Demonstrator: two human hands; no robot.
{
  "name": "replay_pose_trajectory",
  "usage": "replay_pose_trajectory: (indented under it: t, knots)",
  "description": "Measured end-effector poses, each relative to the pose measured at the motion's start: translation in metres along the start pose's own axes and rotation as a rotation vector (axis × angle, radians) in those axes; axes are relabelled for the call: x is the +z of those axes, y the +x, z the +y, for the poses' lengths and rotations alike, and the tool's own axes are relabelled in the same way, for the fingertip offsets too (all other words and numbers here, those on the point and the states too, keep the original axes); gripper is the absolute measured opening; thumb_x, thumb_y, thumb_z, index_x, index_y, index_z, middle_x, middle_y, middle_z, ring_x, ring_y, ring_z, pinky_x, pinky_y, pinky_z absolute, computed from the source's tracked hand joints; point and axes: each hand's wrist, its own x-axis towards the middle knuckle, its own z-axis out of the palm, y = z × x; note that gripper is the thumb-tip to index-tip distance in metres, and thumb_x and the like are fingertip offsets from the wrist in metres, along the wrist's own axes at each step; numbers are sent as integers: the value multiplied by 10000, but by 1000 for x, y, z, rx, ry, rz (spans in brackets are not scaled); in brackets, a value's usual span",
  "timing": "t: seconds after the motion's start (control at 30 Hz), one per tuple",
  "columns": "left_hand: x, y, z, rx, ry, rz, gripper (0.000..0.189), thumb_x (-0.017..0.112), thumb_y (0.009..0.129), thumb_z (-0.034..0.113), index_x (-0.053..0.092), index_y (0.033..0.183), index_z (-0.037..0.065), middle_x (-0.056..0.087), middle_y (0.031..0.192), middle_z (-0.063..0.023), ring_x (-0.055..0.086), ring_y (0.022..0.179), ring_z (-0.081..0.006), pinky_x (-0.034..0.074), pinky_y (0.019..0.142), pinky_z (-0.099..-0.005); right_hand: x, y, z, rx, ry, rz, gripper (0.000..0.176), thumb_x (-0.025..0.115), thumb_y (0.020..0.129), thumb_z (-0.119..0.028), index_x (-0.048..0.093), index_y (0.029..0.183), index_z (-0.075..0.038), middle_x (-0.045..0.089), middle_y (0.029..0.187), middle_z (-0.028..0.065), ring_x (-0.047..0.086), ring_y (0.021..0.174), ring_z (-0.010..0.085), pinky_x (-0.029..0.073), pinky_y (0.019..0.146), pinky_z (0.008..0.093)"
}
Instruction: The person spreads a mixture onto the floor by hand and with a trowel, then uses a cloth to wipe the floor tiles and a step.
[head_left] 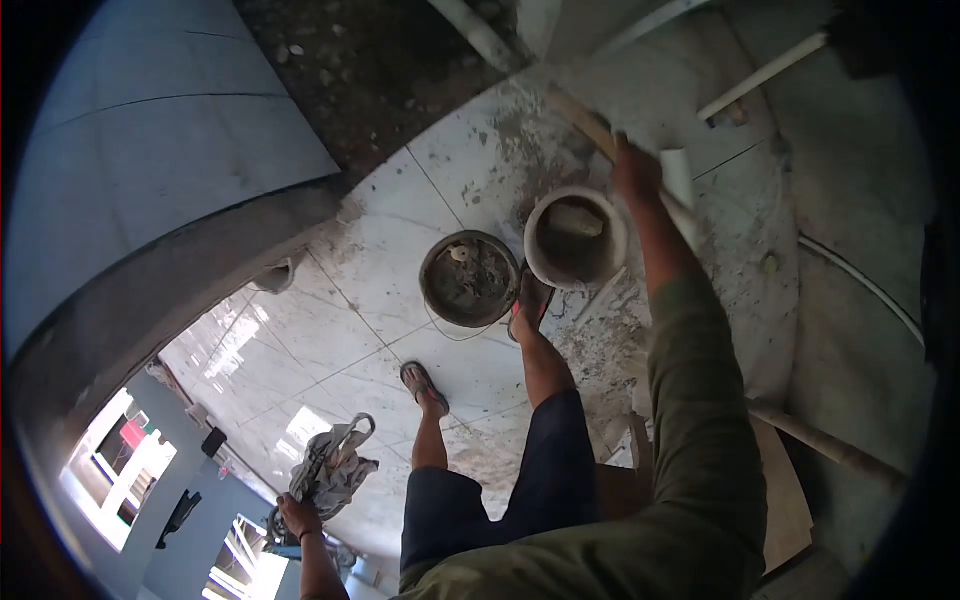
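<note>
My left hand [300,515] is closed at the lower left on a crumpled grey-and-white bag [335,468], whose handle loop sticks up. My right hand [637,172], arm stretched forward, is wrapped around a long wooden stick [582,118] that slants past the upper right of a bucket. That pale-rimmed bucket [532,215] has a block-like lump [577,221] inside. Beside it stands a dark bucket [428,268] with a wire handle hanging down and dirt-like rubble [468,283] in it. Both buckets are near my sandalled feet.
White floor tiles [350,345] carry smeared dirt and debris. A raised slab edge [200,255] runs along the left. Dark soil [400,80] lies at the top. Pipes or poles [765,75] and a white cylinder [677,175] lie to the right, with a wooden board [785,500] near my right side.
</note>
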Motion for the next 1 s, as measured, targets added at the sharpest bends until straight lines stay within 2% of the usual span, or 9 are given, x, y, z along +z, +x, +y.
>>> replay_pose_trajectory:
  t: [0.13, 0.3, 0.47, 0.57, 0.67, 0.77, 0.83, 0.97, 1.0]
  knots:
    - [42, 10, -2, -26, 148, -28, 526, 680, 853, 339, 578, 1156, -80, 549, 1200, -274, 502, 1170, -437, 425, 984, -482, 90, 84, -15, -37, -1, 0, 407, 523, 884, -90, 496, 1289, -112, 694, 977, 141, 680, 939, 332, 535, 792, 472]
    - [43, 5, 31, -56, 187, -125, 547, 703, 830, 443, 590, 951, -79, 562, 1011, -260, 548, 993, -456, 439, 864, -515, 187, 114, -18, -2, 99, 25, 480, 604, 867, -147, 466, 1325, -100, 679, 1058, 174, 671, 972, 355, 532, 809, 473]
    - [43, 8, 41, -122, 224, -170, 495, 691, 841, 404, 579, 962, -62, 571, 1027, -254, 549, 989, -462, 437, 871, -517, 217, 111, -4, 3, 261, -48, 580, 681, 864, -285, 452, 1346, -60, 640, 1151, 210, 638, 1057, 357, 511, 873, 470]
    - [37, 16, 50, -135, 232, -222, 374, 653, 861, 286, 576, 982, -59, 575, 1048, -251, 536, 1034, -459, 431, 903, -506, 177, 64, -15, -146, 279, 401, 564, 712, 852, -321, 510, 1291, -31, 616, 1194, 227, 602, 1125, 339, 487, 925, 465]
    - [51, 28, 20, 20, 202, -162, 372, 653, 859, 275, 577, 1005, -58, 579, 1052, -251, 531, 1054, -453, 433, 916, -489, 143, -5, -6, -268, 485, 85, 435, 695, 854, -251, 584, 1223, -48, 616, 1179, 194, 591, 1108, 345, 482, 917, 461]
    - [35, 31, 37, 64, 86, -135, 541, 665, 858, 426, 612, 1112, -49, 574, 1166, -281, 511, 1129, -458, 412, 968, -492, 175, -42, 47, -272, 430, -30, 413, 657, 840, -113, 585, 1244, -76, 620, 1167, 179, 595, 1080, 367, 484, 912, 441]
    - [15, 30, 61, -47, 118, -149, 609, 642, 869, 493, 621, 1175, -32, 535, 1276, -304, 488, 1179, -461, 387, 1010, -497, 177, -68, 82, -161, 492, -12, 414, 629, 833, -48, 577, 1243, -63, 615, 1183, 196, 596, 1088, 375, 482, 917, 438]
    - [21, 43, 29, 11, 156, -67, 718, 607, 868, 572, 589, 1129, -96, 562, 1163, -326, 511, 1142, -475, 419, 952, -502, 198, -115, 162, 37, 294, 215, 346, 602, 895, -100, 555, 1227, -13, 624, 1110, 248, 592, 1058, 408, 469, 899, 465]
    - [13, 43, 40, -5, 166, -93, 722, 611, 864, 572, 585, 1134, -97, 563, 1162, -323, 514, 1137, -474, 422, 946, -504, 152, -115, 136, 310, 147, 71, 343, 607, 895, -123, 559, 1220, -23, 624, 1109, 228, 603, 1040, 394, 473, 885, 476]
